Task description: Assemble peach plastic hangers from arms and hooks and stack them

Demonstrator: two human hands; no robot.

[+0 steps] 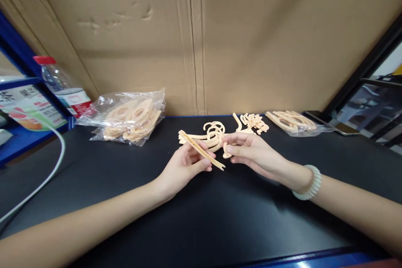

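Note:
My left hand (185,163) is closed around a long, slim wooden piece (201,150) with a notched end that slants down to the right. Close by on the right, my right hand (251,155) pinches a small curved wooden piece (226,150) between thumb and fingers. The two pieces are near each other but look apart. Behind the hands lie loose curved wooden pieces (215,127) on the black table (201,217). Further right is a heap of small wooden pieces (254,122), with a bent wooden strip (236,121) beside it.
Plastic bags of wooden pieces lie at left (132,119) and right (292,122). A dark flat device (333,123) lies beyond the right bag. A red-capped bottle (63,83) and a white cable (58,163) are at left. Cardboard (201,42) walls the back.

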